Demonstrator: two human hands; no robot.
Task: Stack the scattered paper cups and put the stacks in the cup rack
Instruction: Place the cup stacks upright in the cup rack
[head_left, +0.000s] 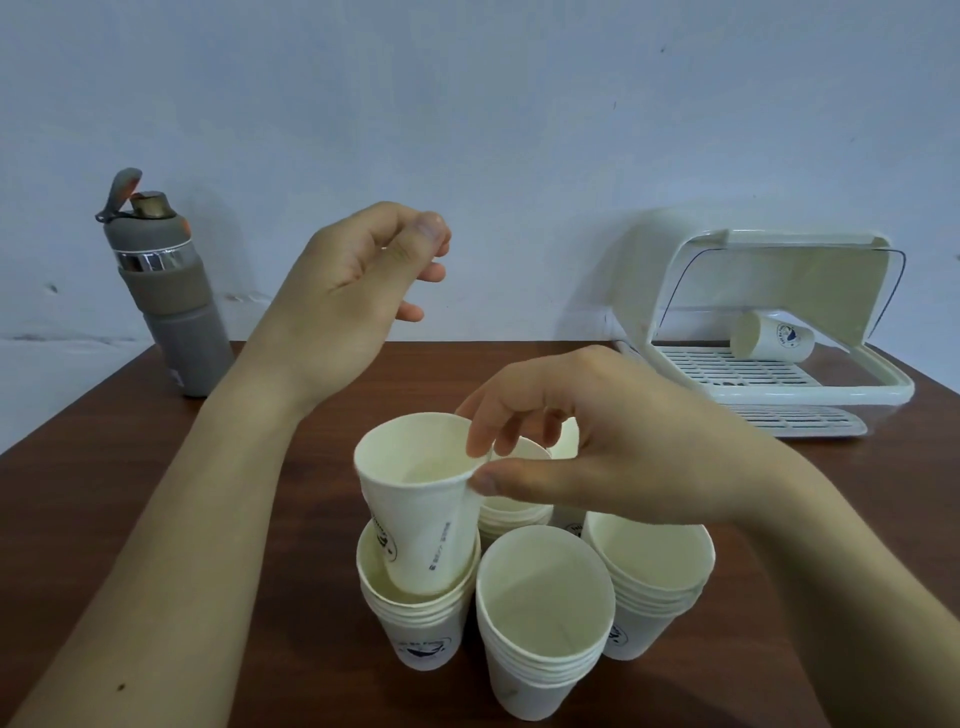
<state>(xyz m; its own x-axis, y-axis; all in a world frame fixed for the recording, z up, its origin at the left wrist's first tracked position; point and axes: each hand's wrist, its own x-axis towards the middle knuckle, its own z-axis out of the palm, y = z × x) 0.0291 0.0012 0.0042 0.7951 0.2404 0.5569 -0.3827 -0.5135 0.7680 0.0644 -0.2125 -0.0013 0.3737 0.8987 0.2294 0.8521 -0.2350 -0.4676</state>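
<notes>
Paper cup (415, 499), rim pinched by right hand (597, 447), tilted into stack (415, 613) at 6 o'clock; left hand (353, 291) loose, empty. Rack (779, 332) at 2 o'clock. Risk: tilt jams nesting, toppling neighbours.

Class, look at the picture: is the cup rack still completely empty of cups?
No. One paper cup already lies on its side on the slotted tray inside the cup rack, under its raised lid.

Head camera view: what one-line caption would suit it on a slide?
Right hand lowers a white paper cup into the front-left cup stack; the white plastic cup rack waits behind.
</notes>
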